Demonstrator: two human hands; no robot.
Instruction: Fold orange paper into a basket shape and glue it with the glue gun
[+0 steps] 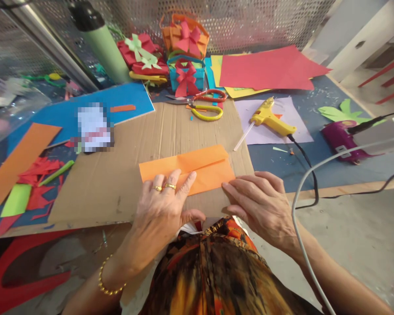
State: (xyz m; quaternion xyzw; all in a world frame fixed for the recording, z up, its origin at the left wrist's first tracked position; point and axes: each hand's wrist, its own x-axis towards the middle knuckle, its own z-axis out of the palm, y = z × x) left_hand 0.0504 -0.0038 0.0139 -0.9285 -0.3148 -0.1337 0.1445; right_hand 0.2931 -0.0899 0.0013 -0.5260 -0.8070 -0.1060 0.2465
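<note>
A folded piece of orange paper (206, 164) lies on the cardboard sheet (118, 188) near the table's front edge, with a crease and an overlapping flap along its length. My left hand (164, 201), with two rings, rests on the paper's lower left part, its fingers spread and the thumb pointing right. At the lower right corner, my right hand (259, 201) touches the paper with its fingertips; its fingers lie stretched out side by side. Neither hand grasps anything.
Scissors (208, 113) and a yellow glue gun (269, 118) lie beyond the paper. Red sheets (265, 68), small paper baskets (186, 76) and a green bottle (105, 52) stand behind. Left are a blurred phone (93, 127) and paper scraps (41, 175). A grey cable (302, 183) crosses at right.
</note>
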